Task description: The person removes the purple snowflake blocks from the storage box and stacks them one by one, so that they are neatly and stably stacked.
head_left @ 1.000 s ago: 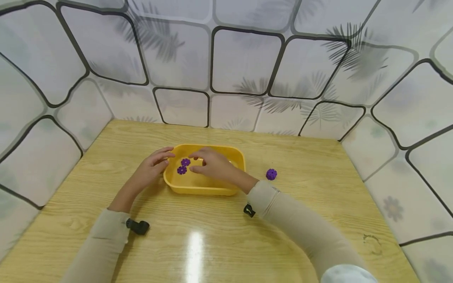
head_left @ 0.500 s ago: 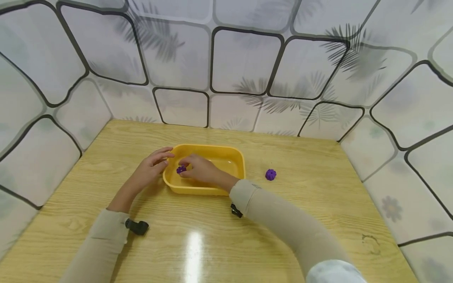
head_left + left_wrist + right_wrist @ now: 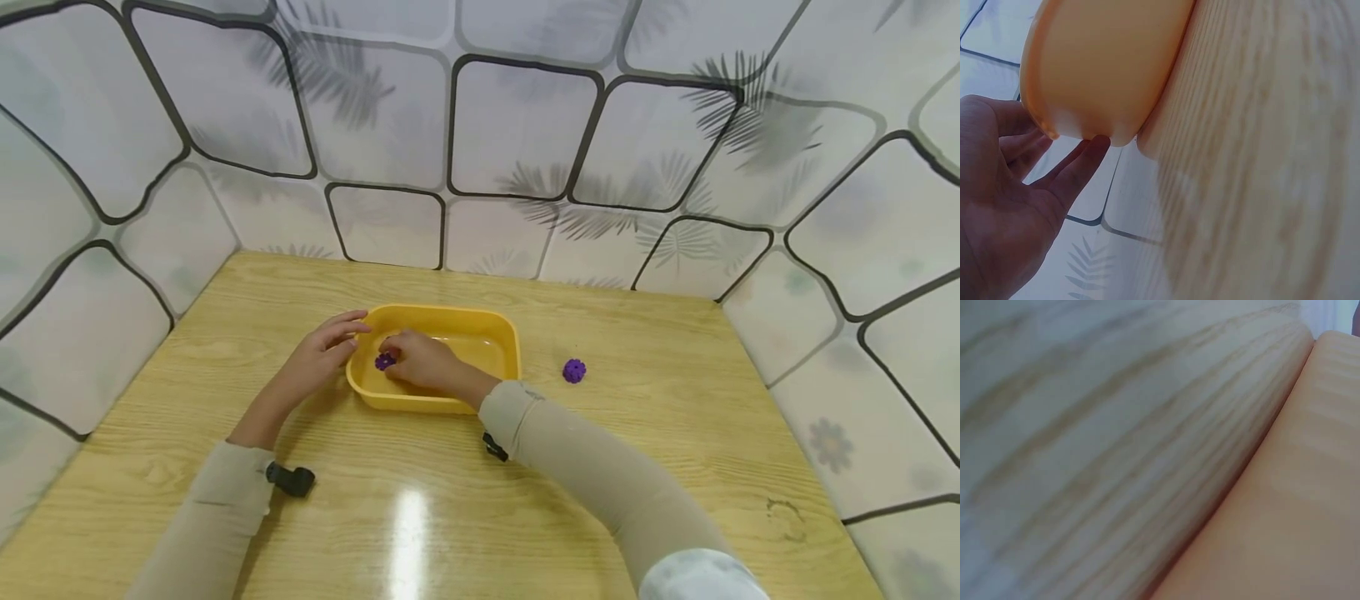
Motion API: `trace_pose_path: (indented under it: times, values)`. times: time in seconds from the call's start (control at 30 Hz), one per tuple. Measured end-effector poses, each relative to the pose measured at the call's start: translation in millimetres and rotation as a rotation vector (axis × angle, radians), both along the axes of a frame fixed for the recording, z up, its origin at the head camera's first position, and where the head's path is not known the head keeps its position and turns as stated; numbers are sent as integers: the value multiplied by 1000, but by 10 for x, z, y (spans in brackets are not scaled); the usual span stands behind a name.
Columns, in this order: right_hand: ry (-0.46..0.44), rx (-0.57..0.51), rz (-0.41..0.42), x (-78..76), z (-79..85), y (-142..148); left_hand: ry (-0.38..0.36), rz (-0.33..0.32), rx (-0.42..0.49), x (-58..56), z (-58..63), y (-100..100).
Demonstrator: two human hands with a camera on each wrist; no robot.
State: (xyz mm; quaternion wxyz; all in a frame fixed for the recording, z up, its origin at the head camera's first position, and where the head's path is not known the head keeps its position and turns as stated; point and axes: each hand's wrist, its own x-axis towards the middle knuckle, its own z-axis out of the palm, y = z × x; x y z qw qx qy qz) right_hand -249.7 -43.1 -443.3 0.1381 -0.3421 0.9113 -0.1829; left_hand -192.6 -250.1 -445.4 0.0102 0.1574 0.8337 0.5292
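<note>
In the head view, a yellow tray [image 3: 480, 405] stands on the wooden table. Inside it, my right hand [image 3: 426, 360] reaches to the left part and pinches at a small purple flower-shaped disc [image 3: 392, 340], mostly hidden by the fingers. Another purple flower-shaped disc [image 3: 384, 362] lies just below, by the thumb. My left hand [image 3: 318, 354] rests at the tray's left end, its fingertips at the rim. From the left wrist, extended fingers [image 3: 1082, 165] touch the outside of the tray wall [image 3: 1104, 62]. The right wrist view shows only tray and table, the right hand mostly out of frame.
A purple ball [image 3: 574, 371] with a notched surface sits on the wooden table [image 3: 637, 350], right of the tray. Patterned panels [image 3: 517, 125] enclose the table at the back and both sides. Small black devices [image 3: 291, 481] are strapped at both sleeves.
My right hand has moved left and down inside the tray, and its fingers have closed over the upper purple disc. The left hand and the purple ball stay where they were.
</note>
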Motion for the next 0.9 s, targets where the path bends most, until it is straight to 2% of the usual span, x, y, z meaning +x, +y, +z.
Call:
trace_pose_path:
  times: [0.57, 0.9]
  values:
    - [-36, 23, -35, -55, -26, -8, -8, -2, 9, -27, 32, -4]
    - [-15, 60, -63, 33, 45, -30, -1, 3, -14, -30, 17, -23]
